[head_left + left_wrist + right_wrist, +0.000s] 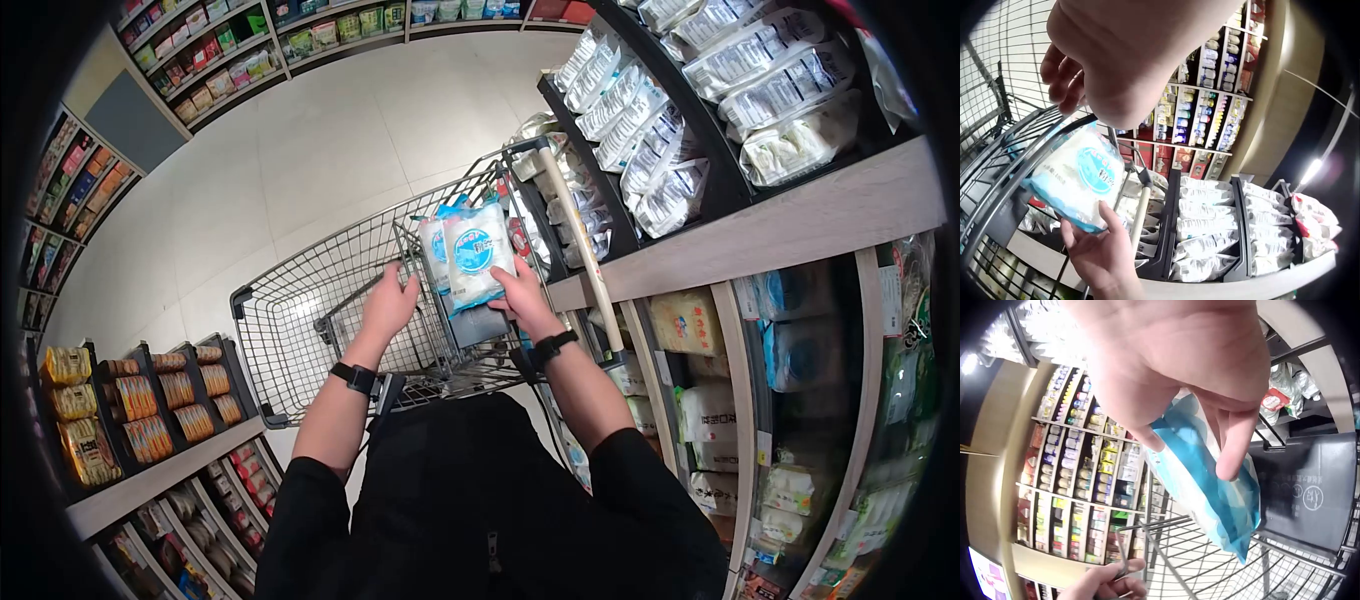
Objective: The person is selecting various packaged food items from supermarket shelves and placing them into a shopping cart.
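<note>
The right hand [522, 298] grips the lower edge of a white and blue plastic bag [482, 250], thumb on its front face. In the right wrist view, thumb and fingers pinch the bag [1200, 472] from both sides. A second similar bag [434, 252] lies behind it, partly covered. The left hand [388, 305] is apart from the bags, over the cart, its fingers relaxed and holding nothing. In the left wrist view, the left hand [1107, 62] is above the held bag [1082, 172].
A wire shopping cart [290, 290] stands in front of the body, its handle [580, 235] at the right. Shelves with white packages [790, 85] rise at the right. Yellow packages [85, 450] fill a shelf at the lower left. Tiled floor [300, 130] extends beyond the cart.
</note>
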{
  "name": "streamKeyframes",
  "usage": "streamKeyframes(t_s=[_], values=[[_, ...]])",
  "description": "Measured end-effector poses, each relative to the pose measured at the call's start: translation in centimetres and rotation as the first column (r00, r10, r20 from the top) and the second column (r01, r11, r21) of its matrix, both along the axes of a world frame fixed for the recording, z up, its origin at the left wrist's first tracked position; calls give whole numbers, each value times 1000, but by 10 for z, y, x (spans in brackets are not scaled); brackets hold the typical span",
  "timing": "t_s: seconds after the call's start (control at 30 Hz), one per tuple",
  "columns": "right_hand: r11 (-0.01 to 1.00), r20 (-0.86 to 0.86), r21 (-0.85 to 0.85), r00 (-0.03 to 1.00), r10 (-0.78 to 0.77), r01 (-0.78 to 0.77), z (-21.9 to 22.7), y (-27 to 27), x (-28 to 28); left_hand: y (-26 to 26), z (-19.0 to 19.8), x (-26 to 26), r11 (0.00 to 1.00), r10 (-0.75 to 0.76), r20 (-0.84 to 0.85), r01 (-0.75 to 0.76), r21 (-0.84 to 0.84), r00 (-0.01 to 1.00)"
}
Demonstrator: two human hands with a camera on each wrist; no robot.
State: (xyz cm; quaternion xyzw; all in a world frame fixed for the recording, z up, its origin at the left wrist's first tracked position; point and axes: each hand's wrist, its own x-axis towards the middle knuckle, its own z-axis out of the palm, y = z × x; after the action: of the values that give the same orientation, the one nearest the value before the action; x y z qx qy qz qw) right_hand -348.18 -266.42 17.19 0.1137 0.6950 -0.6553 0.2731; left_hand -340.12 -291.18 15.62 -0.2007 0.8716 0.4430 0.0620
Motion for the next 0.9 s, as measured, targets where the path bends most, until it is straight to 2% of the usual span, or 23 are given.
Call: streamKeyframes(t_s=[0.03, 0.07, 0.1, 0.13, 0.2, 0.23, 0.27, 0.3, 0.33, 0.4, 0.43, 0.47, 0.5, 0.53, 0.6, 0.63, 0.67, 0.7, 0.77, 0.8, 0.83, 0.87, 0.9], values=[[998, 44, 49, 999, 29, -31, -5, -4, -6, 2, -22, 3, 995, -38, -44, 42, 92, 998], [998, 42, 48, 999, 27, -29, -9, -9, -13, 4, -28, 3, 995, -40, -46, 44, 91, 998], [998, 102, 5, 993, 55, -56, -13, -15, -20, 5, -33, 3, 986, -33, -16, 35, 164, 999], [996, 161, -40, 983, 86, -80, -19, -20, -28, 6, -35, 2, 972, -27, 14, 23, 235, 1000], [990, 154, -99, 982, 113, -98, -42, -31, -37, 5, -25, 2, 965, -49, 65, 31, 262, 997], [979, 47, 188, 996, 69, -77, -48, -40, -40, 3, -24, 1, 970, -67, 53, 53, 238, 996], [890, -67, 455, 996, 54, -17, -53, -45, -44, 1, -24, -2, 974, -85, 42, 74, 213, 995], [900, -107, 436, 994, 23, 26, -56, -45, -50, 0, -23, -8, 973, -102, 55, 88, 215, 993], [728, -322, 674, 937, 136, 126, -88, -39, -42, 1, -23, -9, 972, -111, 55, 97, 213, 992], [751, -322, 635, 946, 45, 180, -61, -44, -30, 4, -29, -6, 973, -141, 47, 130, 189, 989], [776, -366, 601, 929, 57, 189, -68, -51, -23, 2, -30, -5, 949, -146, 110, 108, 295, 983], [800, -411, 567, 909, 68, 197, -74, -57, -19, -1, -31, -5, 949, -155, 110, 117, 293, 982], [804, -312, 589, 941, 132, 83, -77, -53, -23, -4, -33, -6, 946, -142, 114, 101, 307, 983], [805, -312, 587, 942, 124, 88, -81, -54, -29, -9, -35, -5, 944, -125, 117, 82, 319, 985], [806, -228, 582, 929, 291, -110, -89, -51, -43, -13, -29, 4, 941, -120, 98, 82, 327, 988], [755, -181, 636, 919, 351, -163, -69, -42, -48, -13, -22, -9, 933, -144, 92, 105, 344, 985], [754, -232, 652, 925, 300, -80, -56, -34, -48, -9, -17, -25, 924, -168, 86, 127, 361, 982], [770, -272, 634, 909, 315, -77, -48, -25, -47, -4, -34, -49, 921, -241, 29, 219, 322, 970], [766, -316, 641, 894, 317, -45, -29, -8, -45, -12, -18, -46, 918, -172, 95, 125, 376, 981], [752, -323, 659, 899, 296, -11, -18, 0, -42, -15, -21, -51, 921, -174, 85, 132, 365, 981], [808, -313, 569, 870, 382, -151, -24, 7, -27, -23, -25, -54, 926, -173, 79, 135, 352, 982], [835, -320, 468, 825, 466, -290, -33, 13, -11, -40, -59, -62, 950, -179, 7, 171, 261, 984], [860, -314, 426, 846, 432, -281, -23, 22, 1, -29, -39, -81, 931, -256, 11, 243, 273, 967]])
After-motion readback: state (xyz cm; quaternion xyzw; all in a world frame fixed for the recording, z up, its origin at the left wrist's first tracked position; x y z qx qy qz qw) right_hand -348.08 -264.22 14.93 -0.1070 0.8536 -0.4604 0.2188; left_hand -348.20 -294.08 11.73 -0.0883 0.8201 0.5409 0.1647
